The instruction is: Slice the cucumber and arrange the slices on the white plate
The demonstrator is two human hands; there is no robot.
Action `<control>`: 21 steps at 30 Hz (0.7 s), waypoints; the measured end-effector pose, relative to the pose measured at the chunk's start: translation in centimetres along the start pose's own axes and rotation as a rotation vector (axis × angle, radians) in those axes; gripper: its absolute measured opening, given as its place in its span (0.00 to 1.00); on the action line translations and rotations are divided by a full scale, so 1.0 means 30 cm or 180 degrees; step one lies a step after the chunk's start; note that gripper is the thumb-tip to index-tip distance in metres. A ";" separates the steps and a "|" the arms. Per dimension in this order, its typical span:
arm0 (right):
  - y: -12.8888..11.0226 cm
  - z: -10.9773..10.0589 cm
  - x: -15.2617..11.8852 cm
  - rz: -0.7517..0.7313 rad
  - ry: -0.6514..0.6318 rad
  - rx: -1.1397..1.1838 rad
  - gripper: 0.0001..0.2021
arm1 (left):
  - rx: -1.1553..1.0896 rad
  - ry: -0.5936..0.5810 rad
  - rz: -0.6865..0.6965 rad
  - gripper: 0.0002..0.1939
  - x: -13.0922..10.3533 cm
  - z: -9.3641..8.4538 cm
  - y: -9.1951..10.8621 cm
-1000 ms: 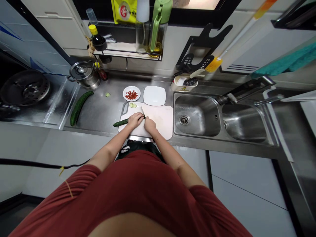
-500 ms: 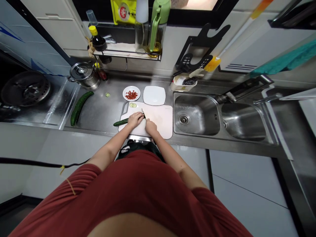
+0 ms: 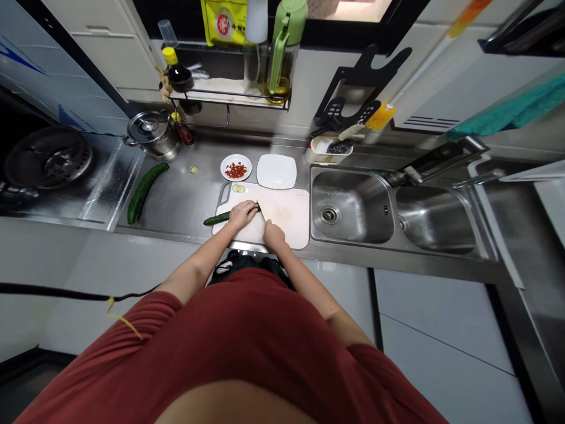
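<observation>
On the white cutting board (image 3: pixel 289 221) lies a green cucumber (image 3: pixel 216 218), its left part sticking out beyond the board's edge. My left hand (image 3: pixel 242 214) grips it near its right end. My right hand (image 3: pixel 274 235) is closed round the handle of a knife (image 3: pixel 262 212), whose blade points up and left at the cucumber's cut end, beside my left fingertips. Thin pale cucumber slices (image 3: pixel 238 188) rest at the board's upper left, near its grey handle. Behind the board are a plate of chopped red pieces (image 3: pixel 236 168) and a square white plate (image 3: pixel 276 171).
A second cucumber (image 3: pixel 143 193) lies at the left, with a small green end piece (image 3: pixel 193 169) nearby. A lidded steel pot (image 3: pixel 152 138) stands behind. To the right is a double sink (image 3: pixel 353 206); a rack with bottles (image 3: pixel 229 98) hangs above.
My right hand has drawn back down and to the right with the knife, and more of the blade shows. My left hand stays on the cucumber.
</observation>
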State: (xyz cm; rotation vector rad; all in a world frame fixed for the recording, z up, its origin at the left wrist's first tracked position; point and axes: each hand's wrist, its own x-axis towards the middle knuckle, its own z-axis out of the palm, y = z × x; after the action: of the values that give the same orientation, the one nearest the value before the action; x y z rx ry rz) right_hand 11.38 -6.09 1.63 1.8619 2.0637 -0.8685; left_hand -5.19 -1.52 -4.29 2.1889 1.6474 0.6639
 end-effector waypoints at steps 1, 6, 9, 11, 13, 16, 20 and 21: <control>0.002 0.002 -0.003 -0.0003 0.0000 -0.0004 0.14 | -0.0009 0.0002 0.0007 0.13 0.000 0.000 0.000; 0.013 0.012 -0.021 0.0023 -0.0024 -0.0021 0.14 | -0.0014 -0.0018 -0.0008 0.13 0.001 -0.004 0.002; 0.020 0.021 -0.031 0.0033 -0.0025 -0.0034 0.14 | -0.0019 -0.0026 -0.0005 0.14 0.001 -0.006 0.005; 0.027 0.026 -0.037 0.0038 -0.0029 -0.0044 0.14 | -0.0016 -0.0025 0.0002 0.14 0.001 -0.008 0.007; 0.037 0.028 -0.040 0.0056 -0.0033 -0.0052 0.14 | -0.0010 -0.0019 0.0011 0.14 0.001 -0.011 0.009; 0.063 0.024 -0.044 0.0069 -0.0053 -0.0033 0.14 | -0.0020 -0.0020 0.0035 0.13 0.001 -0.015 0.014; 0.113 0.012 -0.050 -0.0041 -0.0019 0.0073 0.12 | -0.0060 -0.0049 -0.0015 0.13 0.002 -0.021 0.019; 0.126 0.007 -0.052 -0.0055 0.0017 0.0095 0.12 | -0.0075 -0.0052 -0.0033 0.13 0.003 -0.023 0.019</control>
State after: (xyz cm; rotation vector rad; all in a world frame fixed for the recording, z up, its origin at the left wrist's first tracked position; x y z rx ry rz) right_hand 15.24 -7.44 1.28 1.8661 2.0844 -0.9043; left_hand -5.07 -1.61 -3.41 2.1622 1.6335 0.6578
